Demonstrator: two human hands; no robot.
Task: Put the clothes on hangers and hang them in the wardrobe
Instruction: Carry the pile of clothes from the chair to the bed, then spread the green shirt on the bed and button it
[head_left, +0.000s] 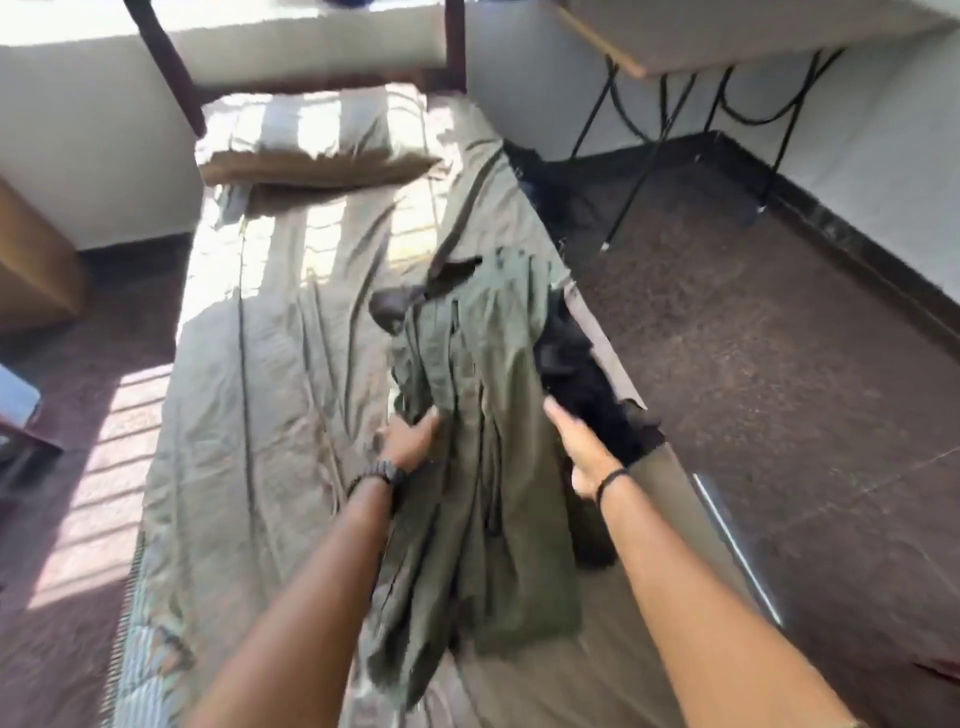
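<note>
Left hand (410, 441) grip holds the olive-green garment (467, 415) on the bed (270, 364). Right hand (582, 452) grip holds its right edge, beside black clothing (576, 374).

Pillow (311, 143) on the bed (249, 364) — table (675, 47) beyond, by the wall.

We have 1 view, worn on our head, looking forward and steeply down past both forearms; our left hand (410, 441) and right hand (582, 452) sit close below, mid-frame, the olive-sheeted bed (270, 364) stretching beyond them.
</note>
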